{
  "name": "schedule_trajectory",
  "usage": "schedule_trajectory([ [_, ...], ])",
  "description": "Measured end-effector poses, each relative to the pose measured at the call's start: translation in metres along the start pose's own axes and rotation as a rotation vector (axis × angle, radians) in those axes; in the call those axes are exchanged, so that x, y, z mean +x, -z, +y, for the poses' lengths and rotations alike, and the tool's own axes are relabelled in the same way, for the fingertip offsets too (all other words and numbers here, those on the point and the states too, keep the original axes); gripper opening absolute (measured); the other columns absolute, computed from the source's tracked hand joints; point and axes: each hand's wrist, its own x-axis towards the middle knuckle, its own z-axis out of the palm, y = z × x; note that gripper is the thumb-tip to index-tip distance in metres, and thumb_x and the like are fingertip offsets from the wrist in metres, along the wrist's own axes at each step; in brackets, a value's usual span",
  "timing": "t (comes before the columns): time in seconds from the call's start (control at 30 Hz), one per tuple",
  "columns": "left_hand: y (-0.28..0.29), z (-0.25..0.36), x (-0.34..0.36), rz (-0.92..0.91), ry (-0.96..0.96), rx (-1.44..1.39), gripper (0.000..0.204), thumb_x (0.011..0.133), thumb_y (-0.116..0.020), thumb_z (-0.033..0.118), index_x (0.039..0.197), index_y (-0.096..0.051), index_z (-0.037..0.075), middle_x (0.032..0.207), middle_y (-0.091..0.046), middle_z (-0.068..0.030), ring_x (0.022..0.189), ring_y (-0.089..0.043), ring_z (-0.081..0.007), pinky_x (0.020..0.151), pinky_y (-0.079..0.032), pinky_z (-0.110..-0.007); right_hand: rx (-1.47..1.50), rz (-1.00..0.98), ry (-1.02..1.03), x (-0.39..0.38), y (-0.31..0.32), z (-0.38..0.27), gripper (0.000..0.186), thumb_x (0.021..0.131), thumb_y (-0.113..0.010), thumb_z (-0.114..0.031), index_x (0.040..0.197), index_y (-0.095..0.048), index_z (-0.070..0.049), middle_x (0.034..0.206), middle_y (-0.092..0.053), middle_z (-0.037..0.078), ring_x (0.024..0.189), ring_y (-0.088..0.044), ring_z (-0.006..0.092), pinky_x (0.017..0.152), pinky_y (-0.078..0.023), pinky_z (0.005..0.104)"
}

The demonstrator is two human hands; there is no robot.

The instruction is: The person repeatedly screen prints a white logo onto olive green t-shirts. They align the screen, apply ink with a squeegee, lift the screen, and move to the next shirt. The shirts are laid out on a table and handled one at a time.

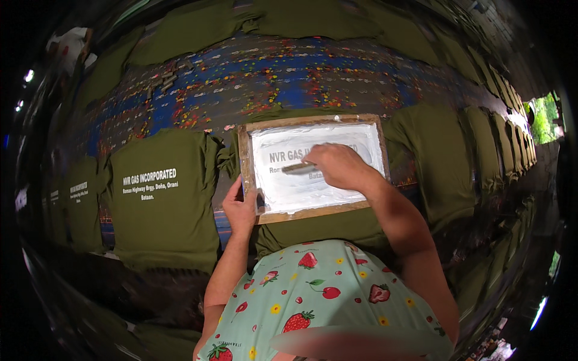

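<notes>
A wooden-edged printing screen (319,215) lies over an olive-green shirt (319,231) in front of me. White ink (355,133) is smeared thickly round the border of its mesh, with grey lettering showing in the middle. My left hand (241,207) grips the left side of the frame, near its lower corner. Over the mesh, my right hand (338,165) is closed on a thin, flat squeegee (295,169), whose blade touches the inked surface across the lettering. My fingers partly cover the squeegee, and the hand hides some of the letters.
To the left, a printed olive shirt (165,210) with white lettering lies flat; more printed ones stand beyond it. Unprinted olive shirts (436,162) run in a row to the right. Past the screen stretches a blue-and-dark patterned table covering (235,78), with more shirts (186,30) along its far side.
</notes>
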Motion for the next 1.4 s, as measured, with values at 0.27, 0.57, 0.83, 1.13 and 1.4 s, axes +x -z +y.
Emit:
schedule_trajectory([
  [0.27,0.005,-0.001,-0.004,0.035,-0.078,0.189,0.041,0.102,-0.07,0.004,0.142,-0.069,-0.004,0.136,-0.069,-0.0162,0.115,-0.069,-0.0201,0.099,-0.055,-0.031,-0.052,0.117,-0.027,0.067,-0.016,-0.014,0.045,0.084,-0.061,0.008,0.125,-0.075,-0.004,0.12,-0.074,0.02,0.116,-0.071,0.0408,0.103,-0.057,0.0506],
  [0.57,0.0,0.002,-0.002,0.062,-0.09,0.173,0.041,0.1,-0.072,0.0,0.141,-0.07,-0.004,0.135,-0.068,-0.0124,0.111,-0.068,-0.0146,0.092,-0.055,-0.027,-0.175,0.188,0.183,0.016,-0.063,-0.032,0.039,0.088,-0.065,-0.007,0.126,-0.074,-0.011,0.108,-0.073,0.011,0.1,-0.07,0.0299,0.093,-0.054,0.045],
  [0.83,0.001,-0.001,0.0,0.041,-0.065,0.129,0.044,0.1,-0.072,0.0,0.144,-0.068,-0.004,0.136,-0.068,-0.0133,0.109,-0.069,-0.0159,0.094,-0.056,-0.028,-0.024,-0.002,0.184,-0.051,-0.047,-0.039,0.054,0.078,-0.069,0.001,0.131,-0.073,-0.007,0.12,-0.074,0.014,0.112,-0.071,0.0343,0.098,-0.055,0.0491],
  [1.13,0.021,0.04,-0.046,-0.192,-0.14,0.568,0.102,0.077,-0.095,0.008,0.163,-0.042,-0.004,0.155,-0.05,-0.0243,0.138,-0.057,-0.0349,0.117,-0.048,-0.044,-0.079,0.196,-0.047,0.003,0.003,0.057,0.047,0.086,-0.061,0.007,0.127,-0.077,-0.009,0.115,-0.075,0.014,0.112,-0.071,0.0364,0.099,-0.057,0.0483],
  [1.4,0.018,0.035,-0.053,-0.227,0.005,0.373,0.108,0.077,-0.095,-0.003,0.167,-0.035,-0.003,0.152,-0.054,-0.0185,0.136,-0.06,-0.0267,0.115,-0.051,-0.039,-0.164,0.26,0.114,-0.082,-0.051,0.019,0.045,0.089,-0.065,-0.001,0.131,-0.074,-0.013,0.119,-0.072,0.012,0.114,-0.069,0.0305,0.105,-0.053,0.0499],
])
